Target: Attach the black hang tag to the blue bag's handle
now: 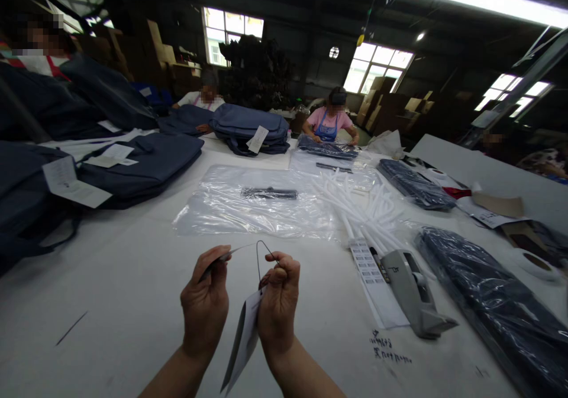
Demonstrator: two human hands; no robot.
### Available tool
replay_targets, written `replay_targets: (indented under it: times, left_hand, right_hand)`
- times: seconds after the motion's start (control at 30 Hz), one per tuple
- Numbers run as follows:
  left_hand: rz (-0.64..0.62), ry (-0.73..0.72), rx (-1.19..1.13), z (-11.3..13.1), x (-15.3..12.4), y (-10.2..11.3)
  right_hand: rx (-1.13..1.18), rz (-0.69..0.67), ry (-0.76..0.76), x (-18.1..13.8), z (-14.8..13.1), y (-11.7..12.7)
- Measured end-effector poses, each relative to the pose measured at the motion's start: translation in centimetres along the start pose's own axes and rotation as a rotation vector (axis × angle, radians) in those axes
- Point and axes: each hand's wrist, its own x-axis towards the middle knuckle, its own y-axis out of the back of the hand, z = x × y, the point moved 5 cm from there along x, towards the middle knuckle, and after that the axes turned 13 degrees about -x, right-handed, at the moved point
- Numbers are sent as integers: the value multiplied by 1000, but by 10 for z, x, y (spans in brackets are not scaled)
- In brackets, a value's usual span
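Head view first: what are the hands busy with?

— Both are raised just over the near edge of the desk (133, 280). The left hand (205, 303) pinches one end of a thin dark cord (257, 256) between thumb and fingertips; the right hand (278, 303) is closed on the other end, and on a white paper tag (244, 339) that hangs down between the wrists. The cord arcs up in a narrow loop between the two hands.

— Is the tag strung yet?

— I'd judge it partly done. The cord seems to run through the top of the tag, but the loop is open and fastened to nothing; the exact threading is too small to tell. No bag is under the hands.

— What's around them?

— To the right, a grey tape dispenser (415, 294) lies on a sheet of barcode labels (368, 268), with a bundle of white plastic strips (359, 206) just beyond. A bag wrapped in clear plastic (492, 300) lies at the right edge. Ahead, a flat clear bag (248, 209) lies on the desk. On the left, dark blue bags (146, 164) are piled up, several already carrying white tags.

— Anyone else?

— Across the desk a person in a pink top (329, 121) handles a packed bag, and another sits behind a blue bag (248, 127).
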Motion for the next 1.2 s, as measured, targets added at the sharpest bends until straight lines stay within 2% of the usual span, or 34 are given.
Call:
replay_targets:
  times: [0.13, 0.23, 0.3, 0.43, 0.5, 0.57, 0.67, 0.77, 0.87, 0.93, 0.97, 1.0, 1.1, 1.13, 1.17, 1.2]
  left_hand:
    - [14, 7, -46, -8, 7, 12]
    - [-64, -68, -27, -5, 7, 16]
    - [-164, -207, 53, 5, 5, 17]
    - [-416, -595, 256, 35, -16, 8]
    - [-550, -706, 303, 41, -31, 0]
    - [-650, -738, 358, 37, -44, -8]
    - [-670, -734, 461, 21, -54, -14]
    - [-651, -739, 516, 10, -58, -14]
    - [-738, -647, 535, 8, -61, -17]
    - [-832, -531, 540, 9, -61, -20]
    - [-836, -490, 524, 11, -59, -21]
    - [-785, -478, 493, 14, -55, -20]
    - [-482, -498, 414, 22, -35, -12]
    - [-450, -460, 417, 20, -28, -11]
    - [-488, -374, 425, 14, -22, -13]
    - [-578, -241, 423, 6, -18, -16]
  right_hand:
    - [-214, -7, 56, 15, 8, 17]
    - [-340, -27, 8, 21, 11, 26]
    - [-440, -31, -5, 26, 10, 30]
    - [-645, 50, 50, 40, 8, 35]
    - [-598, 78, -27, 48, 14, 36]
    - [-413, 71, -178, 52, 23, 35]
    - [-106, 102, -376, 53, 29, 34]
    - [93, 159, -498, 50, 25, 36]
    - [174, 142, -515, 48, 19, 35]
    - [150, 123, -464, 47, 15, 35]
    - [127, 116, -438, 46, 14, 35]
    - [101, 108, -419, 45, 13, 35]
    - [68, 61, -381, 41, 11, 32]
    - [73, 35, -371, 40, 10, 31]
    - [87, 10, -366, 40, 9, 30]
    - [109, -10, -370, 40, 7, 30]
